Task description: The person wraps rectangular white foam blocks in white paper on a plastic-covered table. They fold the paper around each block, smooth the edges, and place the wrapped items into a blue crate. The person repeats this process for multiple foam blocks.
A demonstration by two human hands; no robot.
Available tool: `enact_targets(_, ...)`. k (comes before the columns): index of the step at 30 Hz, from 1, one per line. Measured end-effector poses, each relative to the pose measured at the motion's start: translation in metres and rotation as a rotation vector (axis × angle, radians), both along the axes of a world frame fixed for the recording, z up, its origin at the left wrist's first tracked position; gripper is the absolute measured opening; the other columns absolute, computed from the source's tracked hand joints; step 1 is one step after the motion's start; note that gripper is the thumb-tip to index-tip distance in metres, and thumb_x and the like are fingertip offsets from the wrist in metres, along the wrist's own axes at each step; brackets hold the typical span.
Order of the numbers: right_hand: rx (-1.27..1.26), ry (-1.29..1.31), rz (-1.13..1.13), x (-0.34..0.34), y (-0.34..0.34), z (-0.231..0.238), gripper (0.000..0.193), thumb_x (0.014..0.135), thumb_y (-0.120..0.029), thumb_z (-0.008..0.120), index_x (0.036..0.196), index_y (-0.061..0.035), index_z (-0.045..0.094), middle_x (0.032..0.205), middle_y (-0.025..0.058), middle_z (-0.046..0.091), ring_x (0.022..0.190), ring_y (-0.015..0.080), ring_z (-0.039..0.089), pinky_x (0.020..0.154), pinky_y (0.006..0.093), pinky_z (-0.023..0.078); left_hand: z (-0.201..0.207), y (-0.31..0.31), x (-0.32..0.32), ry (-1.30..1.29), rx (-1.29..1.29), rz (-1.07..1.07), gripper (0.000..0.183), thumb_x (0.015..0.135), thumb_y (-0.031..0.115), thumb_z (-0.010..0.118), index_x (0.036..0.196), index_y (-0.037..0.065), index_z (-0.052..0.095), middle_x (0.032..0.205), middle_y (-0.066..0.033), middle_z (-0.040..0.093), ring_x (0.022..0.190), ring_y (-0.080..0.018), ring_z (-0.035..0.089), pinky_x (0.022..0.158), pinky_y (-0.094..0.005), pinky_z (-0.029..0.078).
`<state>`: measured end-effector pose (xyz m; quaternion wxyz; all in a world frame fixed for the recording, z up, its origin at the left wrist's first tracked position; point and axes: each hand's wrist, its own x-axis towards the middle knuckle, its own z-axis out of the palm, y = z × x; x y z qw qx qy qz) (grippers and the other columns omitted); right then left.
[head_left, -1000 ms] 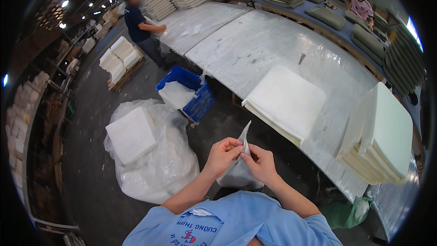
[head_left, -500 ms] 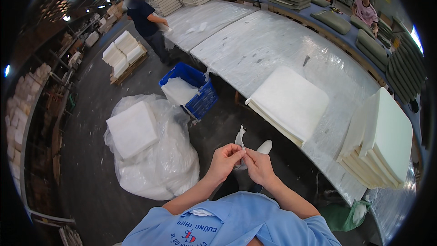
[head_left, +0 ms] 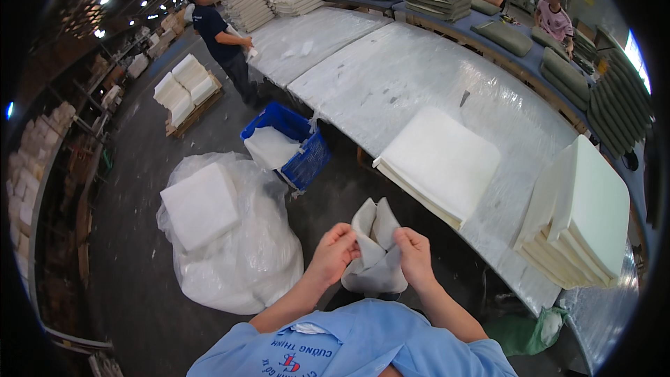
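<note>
A light grey fabric piece [head_left: 377, 274], which looks like a cover or bag, hangs in front of me with its top edges spread apart. My left hand [head_left: 337, 251] is closed on one edge of it, fingers pinched. On the opposite edge my right hand [head_left: 416, 254] grips in the same way. Beyond my right hand, white cushion pads [head_left: 445, 164] lie stacked at the table's near edge. A taller stack of white pads [head_left: 593, 199] stands farther right.
On my left, a square white pad [head_left: 200, 206] rests on a big clear plastic bag [head_left: 244, 265]. A blue crate [head_left: 305, 161] holds white material beside the plastic-wrapped table [head_left: 391, 77]. A co-worker [head_left: 222, 35] stands at its far left end. Grey-green cushions [head_left: 502, 38] lie on the back table.
My hands have moved apart, and the fabric between them has gone from bunched up to spread open at the top. The co-worker at the far left has shifted posture slightly.
</note>
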<state>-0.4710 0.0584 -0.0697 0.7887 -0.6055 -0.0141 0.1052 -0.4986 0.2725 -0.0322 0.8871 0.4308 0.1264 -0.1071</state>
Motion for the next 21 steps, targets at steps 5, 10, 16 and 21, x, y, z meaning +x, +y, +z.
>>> enact_targets(5, 0.046, 0.059, -0.221, 0.027, -0.034, -0.006, 0.03, 0.112, -0.026, 0.057, 0.099, -0.0036, 0.071, 0.091, -0.0023, 0.068, 0.082, 0.0051, 0.057, 0.075, 0.0247, 0.046, 0.005, 0.024, 0.023, -0.293, 0.644, 0.209, 0.003, 0.111, 0.011, 0.053, 0.108, 0.011, 0.054, 0.09, 0.0043, 0.053, 0.078, -0.003, 0.045, 0.069, -0.0242, 0.041)
enact_targets(10, -0.221, -0.24, -0.586, 0.046, -0.043, 0.02, 0.017, 0.109, -0.013, 0.06, 0.101, -0.0004, 0.068, 0.094, 0.001, 0.068, 0.087, 0.0081, 0.058, 0.081, 0.0253, 0.048, 0.054, -0.024, 0.045, -0.485, 1.07, 0.074, 0.009, 0.11, 0.015, 0.055, 0.112, 0.006, 0.053, 0.079, -0.0011, 0.055, 0.069, -0.0054, 0.048, 0.06, -0.028, 0.041)
enact_targets(16, 0.315, 0.161, -0.25, -0.015, -0.001, 0.027, 0.008, 0.104, -0.009, 0.063, 0.103, -0.0036, 0.069, 0.095, 0.0022, 0.07, 0.092, 0.0121, 0.065, 0.082, 0.0299, 0.051, 0.067, -0.095, 0.033, -0.631, 1.188, -0.345, 0.015, 0.106, 0.021, 0.053, 0.115, 0.008, 0.052, 0.088, -0.0257, 0.068, 0.084, -0.0528, 0.066, 0.068, -0.0592, 0.049)
enact_targets(21, 0.279, 0.207, 0.017, -0.01, 0.001, 0.021, 0.011, 0.104, -0.011, 0.061, 0.099, -0.0042, 0.068, 0.091, 0.0015, 0.067, 0.087, 0.0113, 0.062, 0.078, 0.0291, 0.049, 0.052, -0.154, -0.022, -0.798, 0.837, -0.899, 0.015, 0.107, 0.02, 0.052, 0.116, 0.008, 0.048, 0.083, -0.0225, 0.065, 0.08, -0.0487, 0.065, 0.068, -0.0568, 0.046)
